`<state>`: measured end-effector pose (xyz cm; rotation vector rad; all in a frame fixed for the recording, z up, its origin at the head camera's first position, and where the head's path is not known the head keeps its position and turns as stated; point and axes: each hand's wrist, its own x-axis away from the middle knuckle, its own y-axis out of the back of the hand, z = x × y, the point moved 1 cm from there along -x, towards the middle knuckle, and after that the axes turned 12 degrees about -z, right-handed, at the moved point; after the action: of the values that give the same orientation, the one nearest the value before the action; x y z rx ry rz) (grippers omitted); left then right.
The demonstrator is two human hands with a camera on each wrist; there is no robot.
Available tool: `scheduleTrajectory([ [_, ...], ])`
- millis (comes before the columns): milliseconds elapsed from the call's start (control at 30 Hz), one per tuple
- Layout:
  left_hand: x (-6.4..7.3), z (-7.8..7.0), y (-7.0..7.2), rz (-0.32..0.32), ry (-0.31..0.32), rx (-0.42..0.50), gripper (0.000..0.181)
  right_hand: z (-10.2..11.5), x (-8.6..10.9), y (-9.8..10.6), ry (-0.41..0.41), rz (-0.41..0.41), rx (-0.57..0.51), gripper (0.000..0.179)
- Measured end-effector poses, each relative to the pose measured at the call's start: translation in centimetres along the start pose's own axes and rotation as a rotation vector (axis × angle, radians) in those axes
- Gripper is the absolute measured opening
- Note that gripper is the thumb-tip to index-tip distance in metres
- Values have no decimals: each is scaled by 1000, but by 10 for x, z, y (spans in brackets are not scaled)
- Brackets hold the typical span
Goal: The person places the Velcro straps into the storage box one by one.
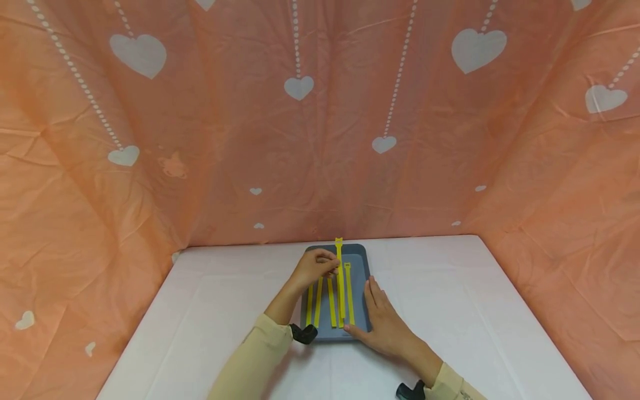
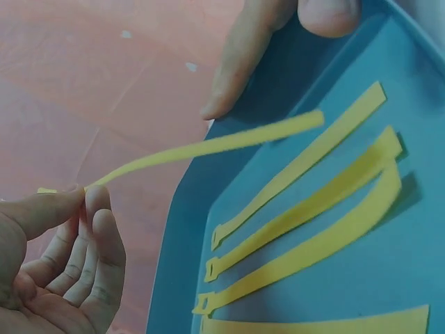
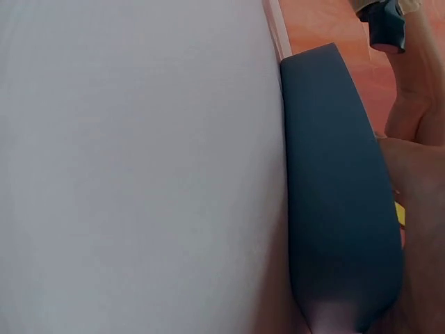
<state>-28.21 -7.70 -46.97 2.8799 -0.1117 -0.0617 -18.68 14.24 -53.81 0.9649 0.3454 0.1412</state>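
Observation:
My left hand (image 1: 315,268) is over the back half of a blue-grey tray (image 1: 361,294). Thumb and fingertips pinch a yellow hook-and-loop cable tie (image 2: 215,145) near its slotted head; the tail hangs free above the tray in the left wrist view. Several more such ties (image 2: 306,221) lie side by side in the tray, some partly hidden by the left hand in the head view. My right hand (image 1: 387,328) rests at the tray's right side, its fingers straight along the outer wall and the thumb over the rim by the front corner.
The tray stands on a white-covered table (image 1: 440,294), near its back edge. An orange cloth (image 1: 330,183) with white hearts hangs behind and at both sides. Black wrist cameras (image 1: 304,333) sit on both wrists, the left one close to the tray's front left.

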Motion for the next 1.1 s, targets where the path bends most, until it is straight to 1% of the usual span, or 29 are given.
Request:
scheduleTrajectory([
  [167,-5,0,-7,1,22,-2,21,0,0,0,2,-9,2,120],
  [233,-7,0,-12,7,21,-6,22,0,0,0,6,-11,0,120],
  [333,-9,0,-18,13,43,8,22,0,1,1,15,-16,-11,120],
  [467,-11,3,-25,17,67,15,24,0,1,2,24,-19,-15,119],
  [633,-13,6,-32,21,82,9,24,0,0,1,18,-23,-7,119],
  [767,-15,9,-36,28,91,-7,24,0,2,0,34,-62,-31,118],
  [900,-17,13,-38,28,118,-11,23,0,3,-2,55,-93,-56,115],
  [1000,-18,16,-40,24,136,-14,22,1,3,-1,50,-84,-48,115],
  [1100,-18,18,-42,23,143,-12,22,1,2,0,40,-55,-28,115],
])
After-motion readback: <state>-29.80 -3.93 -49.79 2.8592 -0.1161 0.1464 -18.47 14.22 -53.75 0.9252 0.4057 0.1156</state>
